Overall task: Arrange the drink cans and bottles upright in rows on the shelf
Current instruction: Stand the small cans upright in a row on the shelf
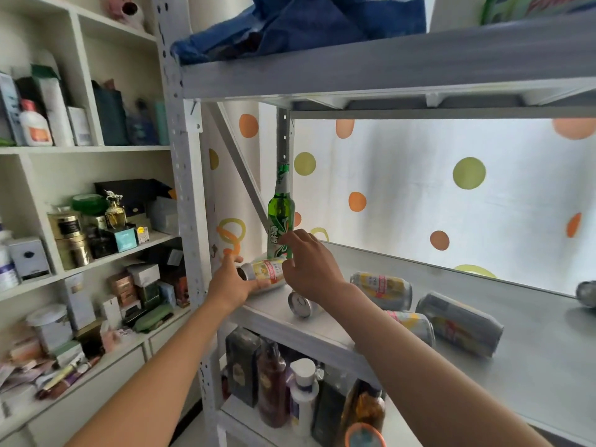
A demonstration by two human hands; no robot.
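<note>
A green bottle [281, 217] stands upright at the back left corner of the grey shelf [532, 366]. My right hand [311, 264] is at its lower label, fingers touching the bottle. Just in front lies a yellow and silver can [266, 272] on its side, and my left hand [230, 280] grips its left end. Another can [301, 304] lies below my right wrist with its top facing me. Three more cans lie on their sides further right: one [383, 290], one [416, 325] partly behind my forearm, and a grey one [461, 327].
A small silver object [587, 293] sits at the shelf's far right edge. A blue bag [306, 24] rests on the shelf above. Bottles and boxes [290, 391] fill the level below. White shelving [96, 253] with boxes and jars stands at the left. A dotted curtain [451, 195] hangs behind.
</note>
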